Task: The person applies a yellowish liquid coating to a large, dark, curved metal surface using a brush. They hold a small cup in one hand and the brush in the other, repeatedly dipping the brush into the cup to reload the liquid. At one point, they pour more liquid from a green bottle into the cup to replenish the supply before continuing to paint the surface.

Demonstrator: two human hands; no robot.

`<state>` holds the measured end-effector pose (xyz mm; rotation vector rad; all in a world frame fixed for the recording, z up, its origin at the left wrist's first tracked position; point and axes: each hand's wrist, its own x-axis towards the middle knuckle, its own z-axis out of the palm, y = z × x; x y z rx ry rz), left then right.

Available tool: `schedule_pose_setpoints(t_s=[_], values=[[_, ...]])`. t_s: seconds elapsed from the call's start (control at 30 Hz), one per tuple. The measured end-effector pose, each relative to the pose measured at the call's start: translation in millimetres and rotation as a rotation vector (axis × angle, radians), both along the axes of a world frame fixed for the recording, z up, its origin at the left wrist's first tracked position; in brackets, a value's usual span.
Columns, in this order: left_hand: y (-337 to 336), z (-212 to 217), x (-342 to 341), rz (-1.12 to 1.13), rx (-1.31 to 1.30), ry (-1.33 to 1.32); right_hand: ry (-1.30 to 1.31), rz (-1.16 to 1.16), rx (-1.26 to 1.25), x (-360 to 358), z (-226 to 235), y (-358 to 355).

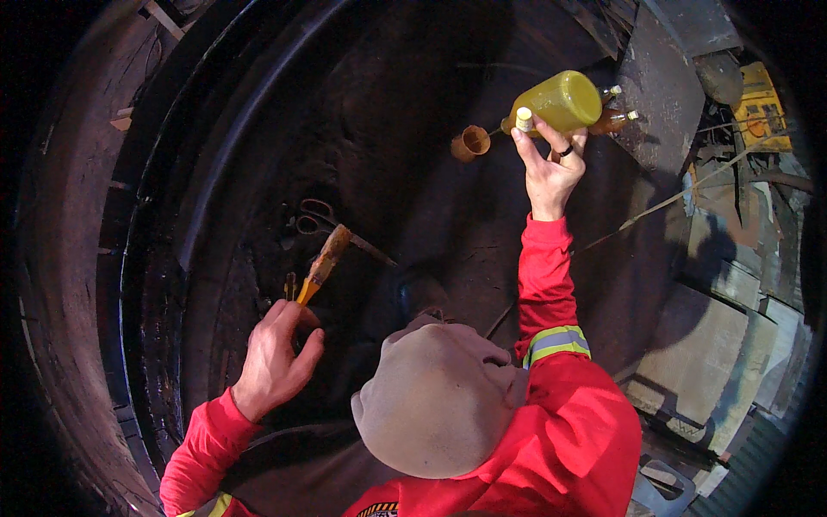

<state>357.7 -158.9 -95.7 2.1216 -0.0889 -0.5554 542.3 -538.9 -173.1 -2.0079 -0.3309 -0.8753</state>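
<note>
My left hand (280,358) is closed around the orange handle of a paint brush (327,258), whose brown-stained end points up and away. Farther off on the right, my right hand (556,172) grips a bottle of yellow-green liquid (556,99), tipped on its side with its neck toward the left. A small pale cap (524,118) shows at my thumb and fingertip. Just left of the bottle's neck stands a small brown cup (470,144); a thin line runs between them, but whether it is liquid I cannot tell. Rusty scissors (319,217) lie beyond the brush.
Amber bottles with pale caps (616,121) lie beside a grey sheet (663,95). Boards and scraps (698,345) pile up at right, near a yellow case (760,108). A dark curved rim (194,215) bounds the left. A grey cap (439,396) hides the lower middle.
</note>
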Motion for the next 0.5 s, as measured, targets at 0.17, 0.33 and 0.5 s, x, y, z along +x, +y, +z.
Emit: schedule_pose_setpoints(t_s=[0.17,0.33,0.5], values=[[1.0,-2.2,-0.2,-0.005,0.006,-0.032,-0.012,0.0,-0.016,-0.1,0.6,0.5],[2.1,-3.5,-0.4,-0.008,0.012,-0.037,0.034,-0.005,0.088,-0.5,-4.2,0.2],[0.7,-0.8,0.7,0.0,0.013,-0.002,0.044,-0.01,0.096,0.1,-7.3,-0.9]])
